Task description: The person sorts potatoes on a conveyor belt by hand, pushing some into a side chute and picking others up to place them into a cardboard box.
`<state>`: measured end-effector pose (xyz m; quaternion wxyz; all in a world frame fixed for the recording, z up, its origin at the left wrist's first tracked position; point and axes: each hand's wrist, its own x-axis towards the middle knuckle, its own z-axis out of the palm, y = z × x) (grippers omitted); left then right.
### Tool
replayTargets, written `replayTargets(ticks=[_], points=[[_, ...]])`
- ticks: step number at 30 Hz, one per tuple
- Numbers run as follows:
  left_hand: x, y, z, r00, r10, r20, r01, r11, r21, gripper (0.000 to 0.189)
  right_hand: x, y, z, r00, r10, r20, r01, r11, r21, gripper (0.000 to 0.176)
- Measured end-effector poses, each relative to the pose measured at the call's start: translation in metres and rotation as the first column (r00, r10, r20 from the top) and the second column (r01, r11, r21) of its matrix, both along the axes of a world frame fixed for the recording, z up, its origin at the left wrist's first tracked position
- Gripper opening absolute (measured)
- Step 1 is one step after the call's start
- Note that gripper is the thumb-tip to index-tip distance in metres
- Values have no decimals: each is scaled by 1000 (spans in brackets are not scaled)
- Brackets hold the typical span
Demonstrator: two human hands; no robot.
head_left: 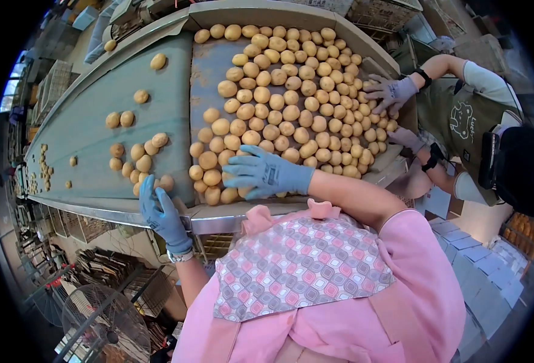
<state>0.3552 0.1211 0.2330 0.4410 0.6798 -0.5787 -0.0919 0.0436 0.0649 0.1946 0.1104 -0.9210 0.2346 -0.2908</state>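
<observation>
Many round yellow-brown fruits or potatoes cover the flat sorting surface. My right hand, in a blue-grey glove, lies palm down on the near side of the pile, fingers spread and pointing left, touching several of them. At the near rim of the green belt, my left hand, gloved alike, is raised with its fingers apart, close to a small group of the round pieces. Nothing is seen held in either hand.
A co-worker in grey gloves reaches into the pile's right end with both hands. A metal edge runs along the near side. A large fan stands at the lower left, and stacked cardboard is at the right.
</observation>
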Motion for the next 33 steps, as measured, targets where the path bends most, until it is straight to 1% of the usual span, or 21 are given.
replayTargets(ticks=[2,3,4,5,7,9,11,14,15,17,19,21,23,25,26,27,28,29,30,31,33], points=[[10,-2,5,1000,0,21,0,1000,-5,32,15,-32,15,948,-60,-314,135,965,224,31],[11,-2,6,1000,2,26,-2,1000,-10,32,5,-45,30,948,-282,-147,309,927,211,32],[14,-4,8,1000,15,-16,-15,1000,-5,33,-12,-63,41,874,-485,23,469,855,222,33],[14,-4,11,998,30,-60,-30,1000,1,33,-33,-93,18,774,-625,-95,630,776,24,33],[15,-3,11,993,49,-108,-50,999,-5,33,-63,-132,-11,563,-756,-334,782,618,-82,32],[14,-4,14,988,73,-139,-73,997,4,33,-81,-152,-19,532,-719,-448,800,601,-14,27],[16,-4,15,991,74,-112,-73,997,12,33,-91,-167,-29,617,-696,-367,729,682,-68,17],[24,-2,13,998,50,-34,-49,999,15,34,-92,-165,-1,594,-549,-588,676,737,-4,16],[30,-2,14,998,45,-42,-45,999,8,34,-88,-152,10,635,-598,-489,570,790,-225,19],[27,-2,15,997,48,-61,-48,999,2,34,-116,-172,45,816,-547,-188,565,824,52,25],[25,-4,19,997,60,-43,-59,998,10,34,-157,-196,84,852,-498,159,431,841,327,30],[25,0,21,996,70,-64,-68,997,28,35,-216,-232,95,667,-738,98,740,672,23,31],[30,0,19,996,74,-48,-72,997,29,35,-234,-255,102,573,-815,89,777,506,-374,28],[34,-1,17,996,71,-54,-70,997,30,36,-167,-201,89,794,-608,-9,599,785,-160,25],[34,-2,17,996,74,-53,-73,997,32,36,-132,-173,83,872,-489,-36,489,872,-17,24],[33,-3,17,995,81,-52,-79,996,32,36,-72,-143,79,882,-385,-273,400,917,-2,21],[33,-1,17,995,88,-49,-86,996,35,36,-16,-97,107,785,-190,-590,363,913,188,18],[33,0,16,996,83,-40,-82,996,35,36,-3,-69,80,904,-94,-417,166,976,138,25],[34,-1,16,997,71,-28,-70,997,34,36,3,-44,27,972,28,-235,-18,999,48,34],[35,-2,16,999,51,-14,-50,998,35,36,9,-31,-9,984,167,-56,-171,982,-75,42],[38,-2,14,999,32,-7,-32,999,45,36,23,-47,-30,995,11,-101,-21,994,-105,56]])
